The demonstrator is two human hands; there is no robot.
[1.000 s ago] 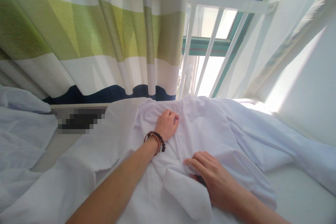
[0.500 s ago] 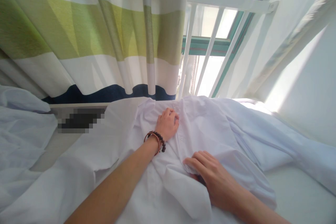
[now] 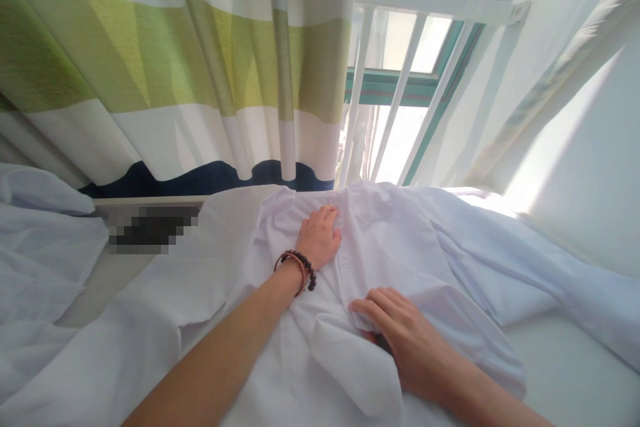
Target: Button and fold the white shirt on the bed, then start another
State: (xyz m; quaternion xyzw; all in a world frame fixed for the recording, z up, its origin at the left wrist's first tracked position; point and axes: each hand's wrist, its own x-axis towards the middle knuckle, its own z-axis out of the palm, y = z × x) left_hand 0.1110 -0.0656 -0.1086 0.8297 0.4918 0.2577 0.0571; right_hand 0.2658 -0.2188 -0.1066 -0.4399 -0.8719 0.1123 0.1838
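Note:
A white button-up shirt [image 3: 395,247] lies spread out before me, one sleeve running off to the right. My left hand [image 3: 319,237] rests on the upper part of it beside the button strip, palm down with the fingers stretched out; beads and a reddish band circle that wrist. Lower and to the right, my right hand [image 3: 400,327] is closed on the shirt's front, thumb over a fold of the cloth. Something small and dark shows beneath that palm, too covered to name. Loose folds of the shirt bulge up beside the right hand.
More white cloth [image 3: 40,253] is heaped at the far left, near a pixelated dark patch [image 3: 150,230]. Behind the shirt hangs a green-and-white curtain [image 3: 225,60]. White railing bars [image 3: 400,80] stand before a green-framed window, with a white wall [image 3: 590,167] at the right.
The fingers of my left hand have straightened out and flattened on the shirt, from a more curled pose. My right hand and the shirt look the same.

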